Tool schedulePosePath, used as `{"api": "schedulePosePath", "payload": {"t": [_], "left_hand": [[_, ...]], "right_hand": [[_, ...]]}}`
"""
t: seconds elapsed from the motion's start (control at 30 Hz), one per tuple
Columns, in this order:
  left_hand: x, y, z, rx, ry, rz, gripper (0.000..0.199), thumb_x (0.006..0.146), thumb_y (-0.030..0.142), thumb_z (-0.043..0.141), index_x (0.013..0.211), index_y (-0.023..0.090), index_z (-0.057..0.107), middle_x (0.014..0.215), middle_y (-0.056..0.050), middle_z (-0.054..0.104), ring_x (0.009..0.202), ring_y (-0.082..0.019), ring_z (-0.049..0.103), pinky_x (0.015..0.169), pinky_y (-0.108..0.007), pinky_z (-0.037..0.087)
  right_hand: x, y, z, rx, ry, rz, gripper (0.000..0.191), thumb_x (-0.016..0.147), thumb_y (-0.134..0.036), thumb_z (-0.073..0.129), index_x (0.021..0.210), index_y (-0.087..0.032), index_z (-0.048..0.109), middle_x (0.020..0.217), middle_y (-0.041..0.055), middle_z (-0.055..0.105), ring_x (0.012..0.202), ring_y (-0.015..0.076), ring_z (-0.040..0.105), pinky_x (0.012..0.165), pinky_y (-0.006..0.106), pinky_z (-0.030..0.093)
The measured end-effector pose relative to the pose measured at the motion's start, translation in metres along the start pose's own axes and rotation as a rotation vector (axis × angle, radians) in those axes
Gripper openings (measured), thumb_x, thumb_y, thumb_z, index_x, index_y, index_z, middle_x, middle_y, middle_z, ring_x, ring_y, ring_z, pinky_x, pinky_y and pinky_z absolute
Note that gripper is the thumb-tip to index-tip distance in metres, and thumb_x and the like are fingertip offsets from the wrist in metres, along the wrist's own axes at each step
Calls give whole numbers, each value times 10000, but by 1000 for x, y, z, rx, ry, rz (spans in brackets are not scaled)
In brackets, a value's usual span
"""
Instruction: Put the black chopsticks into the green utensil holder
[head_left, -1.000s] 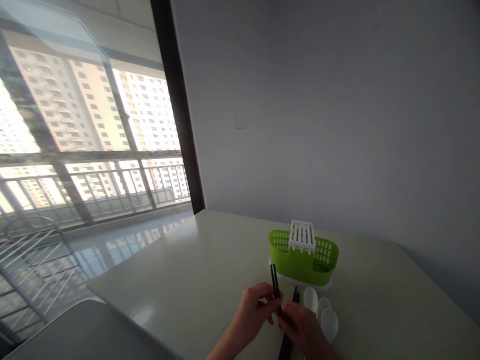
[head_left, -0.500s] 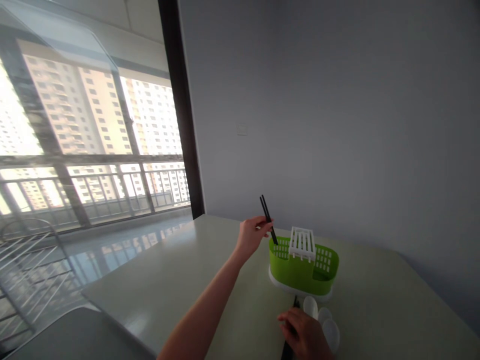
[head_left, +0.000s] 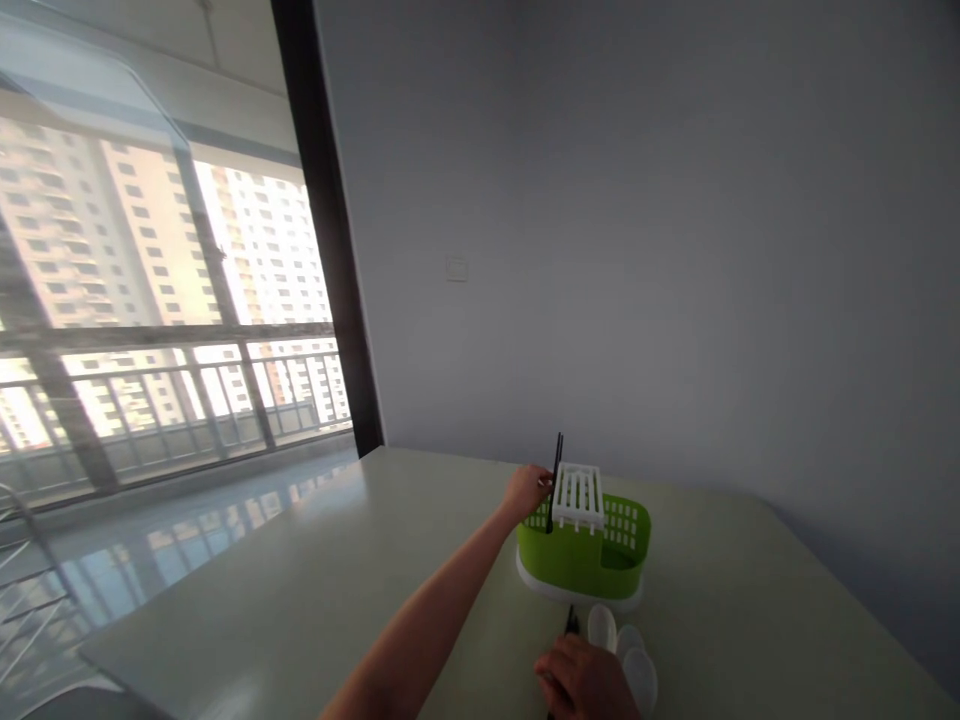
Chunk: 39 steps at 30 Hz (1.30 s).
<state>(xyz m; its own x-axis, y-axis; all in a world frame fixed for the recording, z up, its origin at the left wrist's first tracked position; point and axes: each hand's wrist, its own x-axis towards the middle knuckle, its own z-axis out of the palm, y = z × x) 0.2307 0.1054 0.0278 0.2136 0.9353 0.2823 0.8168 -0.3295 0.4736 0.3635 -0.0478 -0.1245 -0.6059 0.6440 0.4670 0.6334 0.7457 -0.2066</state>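
A green basket (head_left: pixel 562 566) with slotted walls stands on the table, set on a white base. A white slatted rack (head_left: pixel 578 493) lies across its top. My left hand (head_left: pixel 529 489) is at the basket's left compartment, its fingers closed on a pair of black chopsticks (head_left: pixel 556 470) whose lower ends are inside. Close to the front edge, my right hand (head_left: pixel 581 680) curls over more black chopsticks (head_left: pixel 572 622) lying on the table. Several white spoons (head_left: pixel 640 678) rest just right of that hand; part of them is covered by it.
The pale table (head_left: pixel 360 570) reaches back to a grey wall (head_left: pixel 637 250). A glass window (head_left: pixel 165 250) with railings is at left, beyond a dark frame (head_left: pixel 330 220). Metal bars (head_left: pixel 37 590) of a rack stand beside the table at lower left.
My left hand has moved the chopsticks down into the basket's left compartment, and they stand more upright. The whole view has shifted slightly. My right hand stays low by the spoons.
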Motion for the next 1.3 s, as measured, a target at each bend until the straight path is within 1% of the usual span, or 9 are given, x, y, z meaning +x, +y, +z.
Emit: {"api": "schedulePosePath", "payload": {"t": [0.13,0.33,0.47,0.57,0.77,0.9,1.03,1.2,1.3], "left_hand": [[-5,0,0,119,-5,-12,251,762,251,536,961,248,689,1060,-69,634,960,-219,583,779,-283,437],[-7,-1,-1,146,-41,21,284,764,306,537,1016,274,665,1097,-61,623,1008,-231,562,822,-295,426],[-4,-4,1,86,-54,28,350,693,313,615,1037,263,658,1068,-43,648,968,-233,580,808,-294,438],[2,-8,4,14,-22,7,321,709,286,596,1014,218,668,1023,-38,668,928,-211,592,778,-275,448],[11,-13,9,-123,38,0,282,754,286,541,959,140,669,845,-21,689,734,-130,605,648,-207,453],[13,-12,7,-141,53,18,296,770,302,529,970,129,660,803,-14,684,709,-120,602,620,-192,445],[10,-8,4,-66,49,26,264,765,286,536,967,178,666,846,-8,686,757,-134,611,648,-199,440],[1,-2,1,106,33,12,241,761,305,545,957,261,678,1002,-44,666,942,-212,588,769,-276,432],[-4,3,0,186,-3,-15,225,786,289,509,916,277,692,967,-63,677,992,-237,573,800,-306,426]], "right_hand": [[0,-4,-5,-5,-34,21,114,744,-143,559,797,-241,579,752,-19,608,724,147,577,607,205,381],[0,-5,-7,9,-43,27,125,756,-135,543,813,-240,580,768,-16,607,739,143,574,619,206,376],[0,-3,-5,-7,-50,20,94,762,-145,545,781,-233,576,748,-16,597,722,139,576,606,204,371],[-1,-1,-1,-20,-41,16,90,754,-144,551,768,-231,572,740,-19,596,718,138,575,601,203,370],[0,2,5,-31,-13,8,111,724,-128,554,751,-236,562,724,-28,596,703,133,576,589,195,370],[0,1,2,-26,-21,9,93,744,-148,552,767,-237,569,736,-25,596,712,136,576,598,201,371],[0,1,2,-30,-26,15,89,743,-154,554,762,-238,573,733,-26,597,707,136,577,595,201,371],[1,2,5,-30,-41,32,107,727,-138,567,760,-239,583,733,-26,609,711,135,582,600,195,373],[2,0,2,-21,-59,37,104,735,-142,570,774,-237,586,749,-20,613,725,141,580,611,201,375]]}}
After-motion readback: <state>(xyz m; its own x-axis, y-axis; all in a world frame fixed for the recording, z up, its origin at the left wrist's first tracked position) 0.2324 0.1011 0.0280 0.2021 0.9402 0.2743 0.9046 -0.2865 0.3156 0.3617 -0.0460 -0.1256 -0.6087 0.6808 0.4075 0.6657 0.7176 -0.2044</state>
